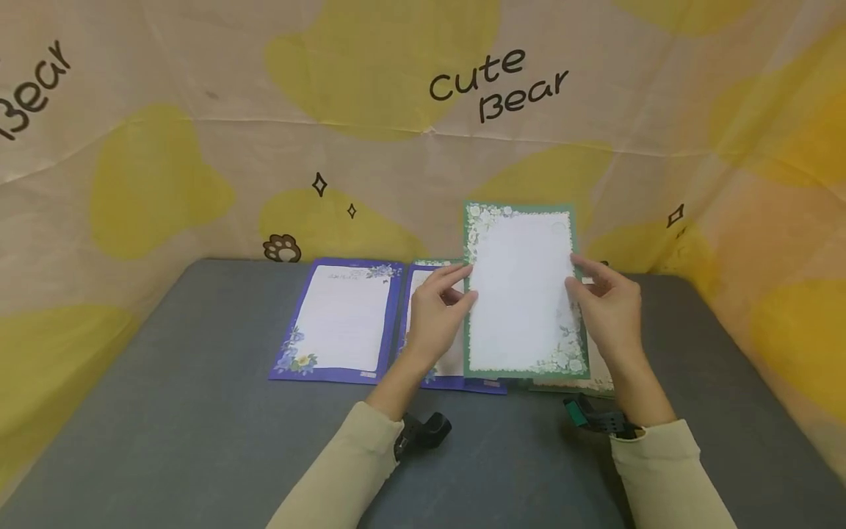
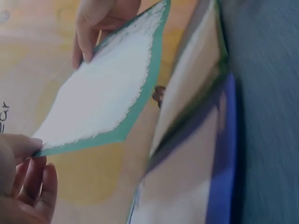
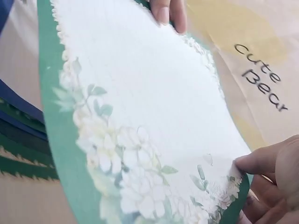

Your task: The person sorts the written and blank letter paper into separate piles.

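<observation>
A sheet of stationery paper (image 1: pixel 518 294) with a green border and white flowers is held up above the table, its blank middle facing me. My left hand (image 1: pixel 438 305) pinches its left edge between thumb and fingers. On the opposite edge, my right hand (image 1: pixel 609 305) pinches it the same way. In the right wrist view the flowered corner of the green-bordered sheet (image 3: pixel 140 186) is close, slightly bowed. Behind and below it lie a purple-bordered sheet (image 1: pixel 452 382) and another green-bordered sheet (image 1: pixel 573 386), both partly hidden.
To the left, a purple-bordered sheet (image 1: pixel 344 316) with blue flowers lies flat on the grey table (image 1: pixel 178 419). A printed cloth (image 1: pixel 370 88) hangs behind and around the table. Each wrist wears a dark strapped device, such as the left one (image 1: pixel 423 433).
</observation>
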Action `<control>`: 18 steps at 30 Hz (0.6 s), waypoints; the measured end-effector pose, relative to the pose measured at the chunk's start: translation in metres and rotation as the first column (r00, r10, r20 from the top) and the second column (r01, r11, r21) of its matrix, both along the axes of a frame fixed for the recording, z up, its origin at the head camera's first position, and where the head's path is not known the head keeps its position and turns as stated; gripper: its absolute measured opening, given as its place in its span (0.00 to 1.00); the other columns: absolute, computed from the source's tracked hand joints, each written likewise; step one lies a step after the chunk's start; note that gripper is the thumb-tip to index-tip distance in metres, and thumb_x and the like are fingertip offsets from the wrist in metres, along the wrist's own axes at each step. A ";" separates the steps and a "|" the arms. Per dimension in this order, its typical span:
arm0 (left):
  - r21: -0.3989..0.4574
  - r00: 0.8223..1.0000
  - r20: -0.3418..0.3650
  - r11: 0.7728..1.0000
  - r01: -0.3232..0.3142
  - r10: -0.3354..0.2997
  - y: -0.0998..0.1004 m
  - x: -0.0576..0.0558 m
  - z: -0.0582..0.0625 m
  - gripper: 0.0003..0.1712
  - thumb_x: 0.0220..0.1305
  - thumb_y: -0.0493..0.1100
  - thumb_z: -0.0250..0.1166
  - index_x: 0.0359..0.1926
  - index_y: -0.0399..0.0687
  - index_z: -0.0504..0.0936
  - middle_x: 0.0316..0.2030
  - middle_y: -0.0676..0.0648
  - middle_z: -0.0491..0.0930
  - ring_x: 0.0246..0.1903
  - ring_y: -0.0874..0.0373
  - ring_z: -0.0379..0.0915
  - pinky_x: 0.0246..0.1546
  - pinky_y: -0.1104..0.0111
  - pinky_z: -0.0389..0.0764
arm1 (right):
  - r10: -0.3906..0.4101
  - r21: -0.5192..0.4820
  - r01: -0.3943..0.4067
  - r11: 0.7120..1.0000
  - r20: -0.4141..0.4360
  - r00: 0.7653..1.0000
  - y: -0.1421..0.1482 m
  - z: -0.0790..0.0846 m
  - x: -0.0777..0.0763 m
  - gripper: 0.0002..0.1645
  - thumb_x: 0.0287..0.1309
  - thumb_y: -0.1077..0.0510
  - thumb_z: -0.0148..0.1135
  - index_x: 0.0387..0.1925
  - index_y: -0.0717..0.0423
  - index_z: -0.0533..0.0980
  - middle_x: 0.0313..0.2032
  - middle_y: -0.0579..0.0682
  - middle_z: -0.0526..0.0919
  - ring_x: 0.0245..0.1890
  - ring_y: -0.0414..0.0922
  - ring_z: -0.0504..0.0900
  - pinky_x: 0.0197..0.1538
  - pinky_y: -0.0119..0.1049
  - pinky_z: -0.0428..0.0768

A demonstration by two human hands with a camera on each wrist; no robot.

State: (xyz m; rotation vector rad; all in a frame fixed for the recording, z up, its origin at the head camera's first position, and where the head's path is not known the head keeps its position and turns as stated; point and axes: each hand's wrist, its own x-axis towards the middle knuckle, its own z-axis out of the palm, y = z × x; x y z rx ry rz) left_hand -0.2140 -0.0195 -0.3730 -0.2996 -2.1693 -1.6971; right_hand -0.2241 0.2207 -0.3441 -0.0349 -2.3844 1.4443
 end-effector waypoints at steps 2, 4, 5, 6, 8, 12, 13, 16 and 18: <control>0.029 0.999 0.034 1.000 0.010 -0.011 0.008 -0.002 0.005 0.23 0.63 0.35 0.69 0.60 0.45 0.83 0.63 0.46 0.79 0.35 0.57 0.80 0.36 0.76 0.81 | -0.025 -0.022 0.025 0.999 0.002 1.000 0.006 0.005 -0.001 0.24 0.66 0.57 0.65 0.63 0.48 0.79 0.64 0.51 0.80 0.37 0.31 0.77 0.34 0.20 0.75; 0.066 0.997 0.070 0.998 0.015 -0.020 0.015 -0.004 0.008 0.24 0.63 0.35 0.69 0.61 0.46 0.83 0.63 0.46 0.79 0.35 0.58 0.79 0.35 0.74 0.80 | -0.048 -0.048 0.048 0.998 0.015 0.999 0.012 0.010 -0.001 0.24 0.66 0.57 0.65 0.63 0.47 0.79 0.62 0.46 0.82 0.39 0.32 0.76 0.35 0.19 0.76; 0.087 0.996 0.089 0.996 0.013 -0.021 0.018 -0.005 0.010 0.24 0.63 0.35 0.69 0.61 0.47 0.83 0.63 0.47 0.79 0.35 0.59 0.79 0.34 0.74 0.80 | -0.058 -0.056 0.060 0.997 0.027 0.998 0.015 0.013 -0.002 0.24 0.65 0.57 0.66 0.63 0.47 0.79 0.60 0.43 0.82 0.38 0.32 0.76 0.34 0.19 0.76; 0.102 0.994 0.107 0.995 0.008 -0.019 0.022 -0.006 0.011 0.24 0.63 0.35 0.69 0.61 0.49 0.83 0.63 0.48 0.80 0.35 0.60 0.78 0.34 0.74 0.80 | -0.067 -0.063 0.069 0.996 0.035 0.997 0.017 0.015 -0.002 0.25 0.65 0.57 0.66 0.63 0.46 0.79 0.56 0.40 0.84 0.37 0.32 0.77 0.33 0.20 0.76; 0.131 0.991 0.131 0.991 0.002 -0.020 0.030 -0.008 0.013 0.24 0.63 0.35 0.69 0.60 0.49 0.83 0.63 0.48 0.80 0.36 0.61 0.77 0.34 0.73 0.80 | -0.081 -0.084 0.085 0.993 0.051 0.995 0.023 0.019 -0.001 0.25 0.64 0.58 0.67 0.62 0.46 0.80 0.50 0.33 0.83 0.37 0.31 0.78 0.32 0.20 0.76; 0.157 0.990 0.141 0.988 -0.003 -0.020 0.046 -0.010 0.016 0.23 0.62 0.33 0.69 0.59 0.48 0.84 0.61 0.47 0.81 0.35 0.64 0.76 0.36 0.74 0.82 | -0.110 -0.126 0.118 0.985 0.068 0.992 0.034 0.025 0.001 0.26 0.62 0.60 0.68 0.62 0.47 0.80 0.38 0.26 0.82 0.32 0.32 0.79 0.29 0.21 0.76; 0.157 0.990 0.140 0.988 -0.001 -0.022 0.050 -0.009 0.017 0.23 0.63 0.33 0.68 0.59 0.47 0.84 0.61 0.47 0.81 0.34 0.64 0.76 0.36 0.75 0.82 | -0.116 -0.134 0.125 0.983 0.074 0.990 0.037 0.026 0.002 0.26 0.62 0.61 0.68 0.62 0.47 0.80 0.37 0.26 0.82 0.32 0.32 0.79 0.29 0.21 0.76; 0.119 0.993 0.117 0.993 0.001 -0.015 0.061 -0.007 0.021 0.23 0.63 0.32 0.67 0.60 0.44 0.83 0.61 0.46 0.81 0.33 0.65 0.74 0.35 0.77 0.81 | -0.126 -0.129 0.139 0.982 0.102 0.987 0.045 0.030 0.005 0.27 0.63 0.59 0.67 0.63 0.46 0.79 0.34 0.26 0.81 0.32 0.32 0.78 0.29 0.21 0.76; 0.084 0.995 0.104 0.996 0.000 -0.009 0.068 -0.006 0.023 0.23 0.64 0.31 0.66 0.60 0.43 0.82 0.61 0.46 0.80 0.32 0.66 0.74 0.34 0.78 0.79 | -0.127 -0.096 0.138 0.986 0.112 0.986 0.051 0.033 0.008 0.27 0.64 0.57 0.66 0.65 0.46 0.77 0.35 0.25 0.80 0.34 0.32 0.77 0.30 0.20 0.76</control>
